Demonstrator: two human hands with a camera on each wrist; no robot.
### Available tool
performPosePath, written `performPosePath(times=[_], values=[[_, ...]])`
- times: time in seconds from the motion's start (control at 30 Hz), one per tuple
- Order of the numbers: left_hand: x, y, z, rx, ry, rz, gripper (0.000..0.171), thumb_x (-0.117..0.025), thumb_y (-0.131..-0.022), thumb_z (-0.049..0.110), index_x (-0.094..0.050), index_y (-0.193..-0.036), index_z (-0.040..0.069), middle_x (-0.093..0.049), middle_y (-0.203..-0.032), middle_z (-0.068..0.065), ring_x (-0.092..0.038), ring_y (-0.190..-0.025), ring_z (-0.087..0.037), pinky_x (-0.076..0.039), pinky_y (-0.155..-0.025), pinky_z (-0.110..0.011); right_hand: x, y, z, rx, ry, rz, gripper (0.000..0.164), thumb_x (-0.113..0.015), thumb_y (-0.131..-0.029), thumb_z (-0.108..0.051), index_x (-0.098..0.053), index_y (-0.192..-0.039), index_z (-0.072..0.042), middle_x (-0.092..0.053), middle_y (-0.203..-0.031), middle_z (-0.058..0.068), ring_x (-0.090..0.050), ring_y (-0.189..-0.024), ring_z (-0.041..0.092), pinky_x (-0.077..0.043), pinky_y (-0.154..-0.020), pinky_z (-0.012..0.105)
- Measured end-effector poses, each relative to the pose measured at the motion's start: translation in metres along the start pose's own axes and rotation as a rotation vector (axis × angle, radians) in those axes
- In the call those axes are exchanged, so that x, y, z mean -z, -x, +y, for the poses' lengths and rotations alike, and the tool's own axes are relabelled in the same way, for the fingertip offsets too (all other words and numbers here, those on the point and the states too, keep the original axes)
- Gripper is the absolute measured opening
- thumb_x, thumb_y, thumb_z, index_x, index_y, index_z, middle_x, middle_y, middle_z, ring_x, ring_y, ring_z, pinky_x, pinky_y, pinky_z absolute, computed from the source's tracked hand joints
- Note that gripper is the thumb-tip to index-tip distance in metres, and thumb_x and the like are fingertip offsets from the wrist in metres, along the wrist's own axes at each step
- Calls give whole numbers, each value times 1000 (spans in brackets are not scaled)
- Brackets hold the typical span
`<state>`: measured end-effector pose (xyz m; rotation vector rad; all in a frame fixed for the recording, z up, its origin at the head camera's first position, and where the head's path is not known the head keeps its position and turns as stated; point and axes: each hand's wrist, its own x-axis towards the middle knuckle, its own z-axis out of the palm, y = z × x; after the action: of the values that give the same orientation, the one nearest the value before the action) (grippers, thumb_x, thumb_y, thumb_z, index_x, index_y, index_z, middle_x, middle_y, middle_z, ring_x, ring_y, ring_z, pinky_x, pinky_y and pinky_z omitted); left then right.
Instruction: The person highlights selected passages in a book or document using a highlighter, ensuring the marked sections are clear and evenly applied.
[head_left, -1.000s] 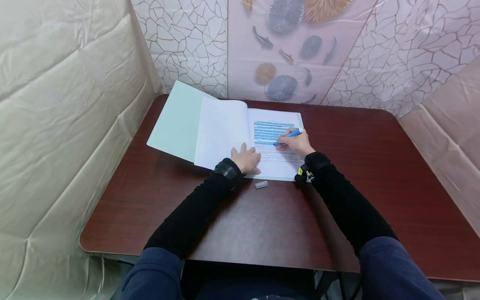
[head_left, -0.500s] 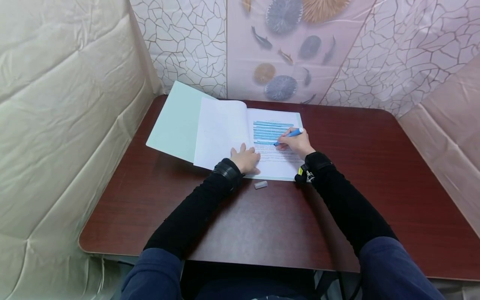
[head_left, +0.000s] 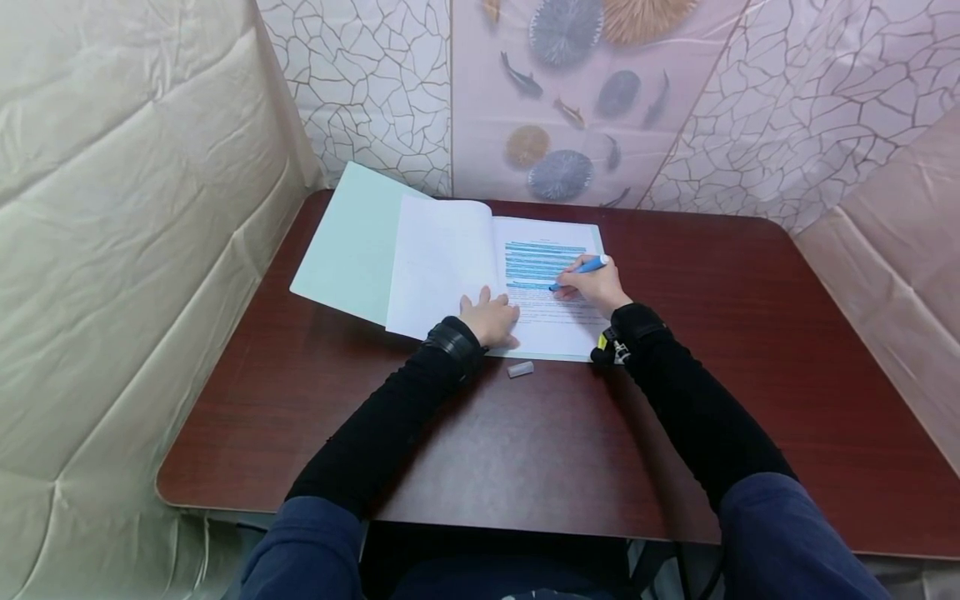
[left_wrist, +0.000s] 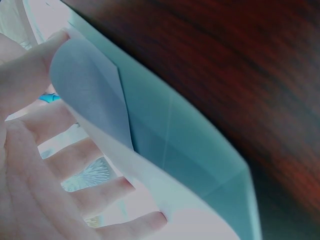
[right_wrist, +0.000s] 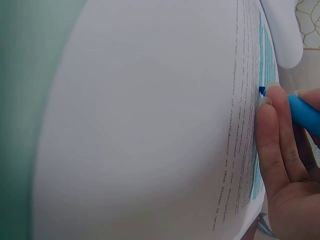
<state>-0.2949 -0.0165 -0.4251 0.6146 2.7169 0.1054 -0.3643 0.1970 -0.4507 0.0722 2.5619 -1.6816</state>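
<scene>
A folder (head_left: 347,242) with a pale green cover lies open on the table, its white pages spread. The right-hand page (head_left: 555,333) carries printed lines, and the upper ones are covered in blue highlighter. My right hand (head_left: 596,287) pinches a blue highlighter (head_left: 592,264), its dark blue tip (right_wrist: 261,90) at the lowest blue line in the right wrist view. Across the pages' inner fold my left hand (head_left: 490,321) rests with fingers spread. In the left wrist view its fingers (left_wrist: 90,155) lie against the curved left page (left_wrist: 87,85).
A small translucent cap (head_left: 521,369) lies on the brown table (head_left: 517,450) just in front of the folder. Behind the table hangs a patterned cloth (head_left: 375,92), with a pale cloth (head_left: 142,250) at the left side. A dark band circles each wrist.
The highlighter tip has shifted very slightly to the right along the line. My left hand keeps its place on the pages; the whole view has drifted a little.
</scene>
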Motion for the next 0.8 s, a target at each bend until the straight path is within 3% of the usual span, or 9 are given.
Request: performPosePath(times=[0.5,0.8], values=[[2,0,0,7,5,-1,62,-61,-92,41,-43,-146,18,-33,-157,-7,-17,-148,-38,-20,-115,-63,2,-6,2,-3,-2,7,19,-74,-83,-11,-61,-86,1,-74,-80,3,-74,-71,18,-60,-68,32],[1,1,1,8,-7,-5,62,-61,-92,41,-42,-147,18,-33,-157,-6,-18,-147,-36,-20,-115,-61,5,-1,2,-11,6,11,15,-73,-83,-11,-61,-85,-1,-75,-79,4,-74,-71,19,-60,-67,31]])
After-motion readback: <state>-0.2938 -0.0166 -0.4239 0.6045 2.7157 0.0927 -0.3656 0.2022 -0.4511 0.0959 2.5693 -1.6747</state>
